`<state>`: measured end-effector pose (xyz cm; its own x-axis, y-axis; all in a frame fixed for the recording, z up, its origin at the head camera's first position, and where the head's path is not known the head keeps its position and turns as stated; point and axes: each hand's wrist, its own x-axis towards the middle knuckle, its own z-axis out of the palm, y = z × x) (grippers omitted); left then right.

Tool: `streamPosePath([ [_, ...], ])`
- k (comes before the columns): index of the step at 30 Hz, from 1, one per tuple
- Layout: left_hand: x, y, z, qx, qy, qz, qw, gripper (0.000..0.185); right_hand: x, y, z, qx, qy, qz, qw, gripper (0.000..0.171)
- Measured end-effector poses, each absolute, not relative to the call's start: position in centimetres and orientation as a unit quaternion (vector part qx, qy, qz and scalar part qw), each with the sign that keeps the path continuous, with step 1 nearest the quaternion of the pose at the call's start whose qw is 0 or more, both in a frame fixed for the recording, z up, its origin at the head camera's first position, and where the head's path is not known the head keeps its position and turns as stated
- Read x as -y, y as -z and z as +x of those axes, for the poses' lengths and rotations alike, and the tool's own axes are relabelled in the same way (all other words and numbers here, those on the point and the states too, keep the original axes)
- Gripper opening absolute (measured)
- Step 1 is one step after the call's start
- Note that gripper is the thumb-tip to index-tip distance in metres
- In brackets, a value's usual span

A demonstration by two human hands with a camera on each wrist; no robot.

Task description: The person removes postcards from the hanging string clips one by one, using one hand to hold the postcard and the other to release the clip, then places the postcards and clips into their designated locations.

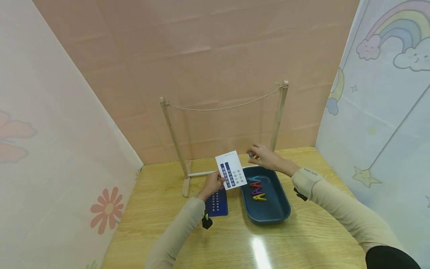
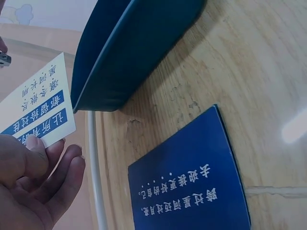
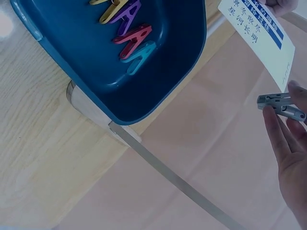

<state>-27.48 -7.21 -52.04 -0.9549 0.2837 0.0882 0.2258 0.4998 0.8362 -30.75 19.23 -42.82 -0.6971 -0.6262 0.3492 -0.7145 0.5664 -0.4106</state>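
Fingers first: the left hand (image 1: 213,183) pinches the lower corner of a white card (image 1: 231,170) between thumb and fingers (image 2: 60,175), holding it upright above the table (image 1: 168,224). The right hand (image 1: 265,157) grips a small grey clip (image 3: 280,105) in its fingertips, just beside the card's upper edge, near the right post. Both wrists are raised, sleeves resting low. Under the left hand a blue card (image 2: 192,182) lies flat on the wooden table, just beside a dark blue tray (image 1: 279,215) holding four coloured pegs (image 1: 256,188). Behind stands a wooden rack (image 1: 173,134) with a slack string (image 1: 221,108) between its posts. Pink backdrop, flowered and rainbow panels at the sides. The clip's jaws are too small to make out.
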Motion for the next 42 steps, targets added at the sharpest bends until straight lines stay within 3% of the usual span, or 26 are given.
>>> streamPosePath([
  [18,9.0,53.8,-26.6,-0.866,-0.478,0.14,0.033,0.009,-19.6,45.2,-30.2,0.889,-0.248,0.382,0.046,0.025],
  [42,12.1,56.0,-26.1,-0.885,-0.438,0.116,0.107,0.014,-20.4,47.4,-28.8,0.883,-0.234,0.407,-0.021,0.021],
])
